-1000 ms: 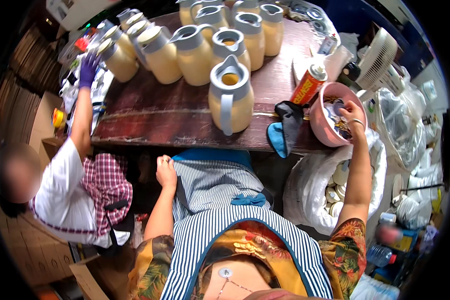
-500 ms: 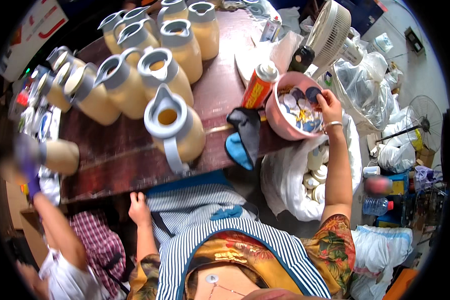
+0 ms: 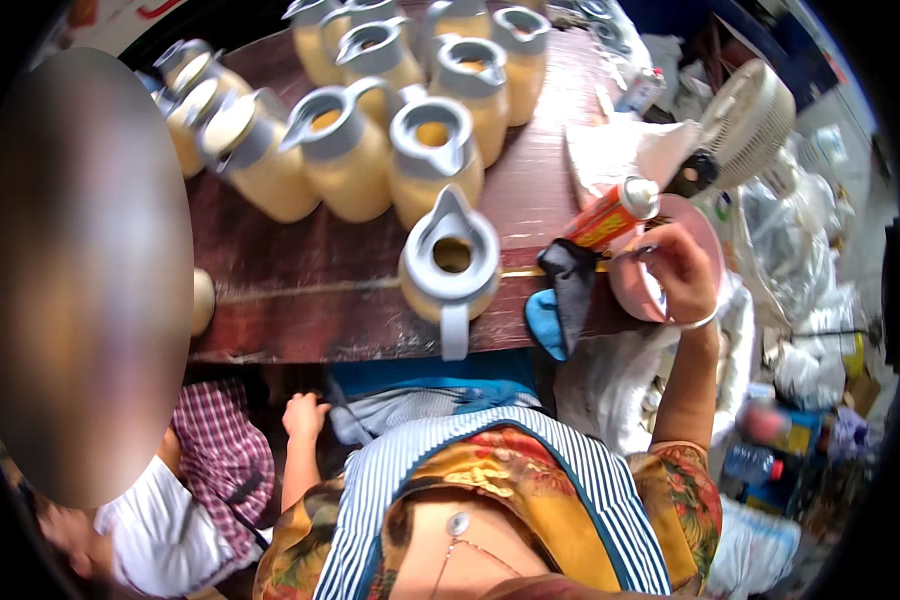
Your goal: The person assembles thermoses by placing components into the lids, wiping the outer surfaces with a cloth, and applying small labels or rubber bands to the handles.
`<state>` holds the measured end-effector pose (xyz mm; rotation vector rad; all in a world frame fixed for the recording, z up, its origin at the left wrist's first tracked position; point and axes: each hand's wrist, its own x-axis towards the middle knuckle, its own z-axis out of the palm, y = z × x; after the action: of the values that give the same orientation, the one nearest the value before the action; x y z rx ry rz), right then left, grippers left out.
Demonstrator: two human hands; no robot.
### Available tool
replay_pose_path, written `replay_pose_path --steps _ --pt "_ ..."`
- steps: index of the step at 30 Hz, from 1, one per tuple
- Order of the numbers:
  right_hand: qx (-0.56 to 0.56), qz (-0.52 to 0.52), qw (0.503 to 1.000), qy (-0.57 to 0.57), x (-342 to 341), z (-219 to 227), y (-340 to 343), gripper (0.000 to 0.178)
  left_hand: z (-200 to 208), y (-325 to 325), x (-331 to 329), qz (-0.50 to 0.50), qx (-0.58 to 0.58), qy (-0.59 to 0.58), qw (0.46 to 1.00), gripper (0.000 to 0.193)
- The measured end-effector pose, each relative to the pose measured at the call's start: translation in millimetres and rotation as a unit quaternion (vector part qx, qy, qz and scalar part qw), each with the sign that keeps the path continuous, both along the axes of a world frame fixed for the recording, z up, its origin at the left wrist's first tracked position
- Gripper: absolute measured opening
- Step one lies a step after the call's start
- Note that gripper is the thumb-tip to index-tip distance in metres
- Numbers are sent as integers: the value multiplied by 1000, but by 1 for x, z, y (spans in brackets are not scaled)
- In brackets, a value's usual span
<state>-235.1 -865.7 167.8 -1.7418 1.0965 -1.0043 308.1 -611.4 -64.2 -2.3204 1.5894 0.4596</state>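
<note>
Dark red wooden surface (image 3: 300, 290) in front of you, crowded with jugs.

You have a cluster of yellow jugs with grey lids (image 3: 370, 120) at its far side, one lone jug (image 3: 450, 265) near your edge, a dark cloth (image 3: 575, 285) over a blue one (image 3: 545, 320), an orange can (image 3: 610, 212), and a pink bowl (image 3: 630, 285) at the right end.

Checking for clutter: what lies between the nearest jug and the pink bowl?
In the head view, a dark cloth over a blue one lies between the jug and the bowl, with an orange can just behind.
</note>
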Motion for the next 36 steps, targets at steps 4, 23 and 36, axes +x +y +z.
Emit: replay_pose_path --steps 4,23,36 --pt "107 74 985 -115 83 -71 42 15 61 -53 -93 35 -362 212 907 12" --pt "112 68 854 -504 177 -106 81 15 143 -140 -219 -8 -457 553 697 12" --pt "-253 -66 962 -75 168 -59 52 11 192 -162 -208 -25 -358 806 470 34"
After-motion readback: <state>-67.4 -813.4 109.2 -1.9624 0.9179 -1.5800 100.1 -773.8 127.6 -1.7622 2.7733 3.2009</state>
